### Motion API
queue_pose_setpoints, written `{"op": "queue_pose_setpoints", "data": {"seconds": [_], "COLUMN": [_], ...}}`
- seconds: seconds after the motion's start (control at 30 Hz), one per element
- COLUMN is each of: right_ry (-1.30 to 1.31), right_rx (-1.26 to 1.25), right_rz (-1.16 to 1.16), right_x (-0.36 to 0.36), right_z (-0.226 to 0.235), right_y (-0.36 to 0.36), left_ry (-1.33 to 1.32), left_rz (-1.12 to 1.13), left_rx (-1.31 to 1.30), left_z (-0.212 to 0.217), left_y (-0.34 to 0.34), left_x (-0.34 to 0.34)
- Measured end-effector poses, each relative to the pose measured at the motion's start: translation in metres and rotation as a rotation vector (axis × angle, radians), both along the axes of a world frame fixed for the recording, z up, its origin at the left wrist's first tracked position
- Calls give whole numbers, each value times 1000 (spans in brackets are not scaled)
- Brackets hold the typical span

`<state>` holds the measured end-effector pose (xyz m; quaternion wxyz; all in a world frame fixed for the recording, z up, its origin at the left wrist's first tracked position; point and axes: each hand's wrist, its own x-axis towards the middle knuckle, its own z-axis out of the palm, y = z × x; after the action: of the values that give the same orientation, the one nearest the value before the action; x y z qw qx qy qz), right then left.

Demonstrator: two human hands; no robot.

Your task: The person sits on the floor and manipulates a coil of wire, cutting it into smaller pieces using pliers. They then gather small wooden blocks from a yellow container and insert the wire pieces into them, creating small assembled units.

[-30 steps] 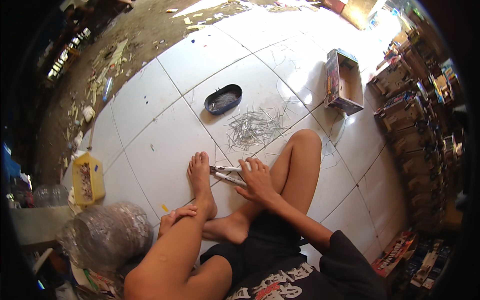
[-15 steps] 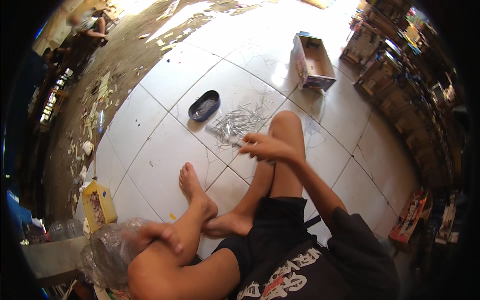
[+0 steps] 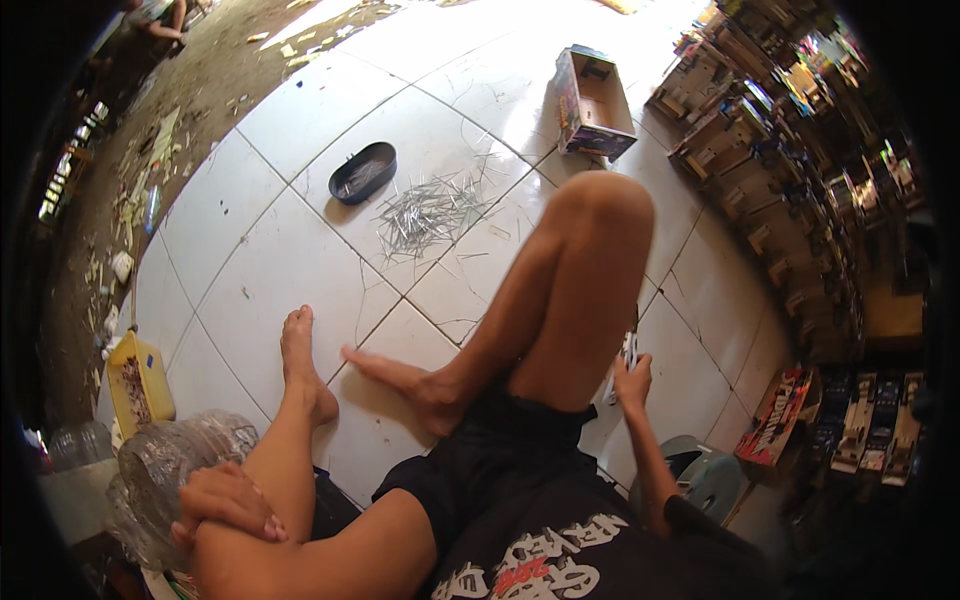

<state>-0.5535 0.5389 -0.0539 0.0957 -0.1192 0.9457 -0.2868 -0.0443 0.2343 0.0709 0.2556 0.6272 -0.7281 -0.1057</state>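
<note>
My left hand (image 3: 230, 500) lies loosely over my left knee, its fingers stretched and nothing in them. Down at the outer side of my raised right leg, my right hand (image 3: 633, 382) is closed around a slim, silvery-white thing (image 3: 628, 350); its kind is too small to make out. In front of my feet, a loose pile of thin metal rods (image 3: 430, 215) is spread over the tiles. Beside it, up and to the left, stands a dark blue oval container (image 3: 388, 160) with more thin pieces inside.
An open cardboard box (image 3: 597, 103) stands beyond my knee. A round grey-green object (image 3: 705, 485) lies by my right forearm, with a red printed box (image 3: 772, 420) farther right. A yellow tub (image 3: 155, 385) and crumpled clear plastic (image 3: 180, 460) are left. Stacked wooden pieces (image 3: 790, 200) line the right.
My right hand has moved from beside the metal pile to the outer side of my right leg. My left hand has settled on my knee. The view has shifted, and my right knee is higher.
</note>
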Motion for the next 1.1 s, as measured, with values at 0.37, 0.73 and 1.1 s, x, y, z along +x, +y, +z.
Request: {"op": "queue_pose_setpoints", "data": {"seconds": [0.37, 0.73, 1.1], "right_ry": [371, 113, 55], "right_rx": [133, 107, 189], "right_rz": [269, 726, 694], "right_x": [124, 267, 247], "right_z": [20, 43, 83], "right_y": [-57, -308, -341], "left_ry": [246, -294, 4], "left_rz": [-412, -294, -655], "left_rx": [168, 440, 470], "left_z": [17, -79, -34], "left_y": [-34, -26, -227], "left_x": [-95, -127, -151]}}
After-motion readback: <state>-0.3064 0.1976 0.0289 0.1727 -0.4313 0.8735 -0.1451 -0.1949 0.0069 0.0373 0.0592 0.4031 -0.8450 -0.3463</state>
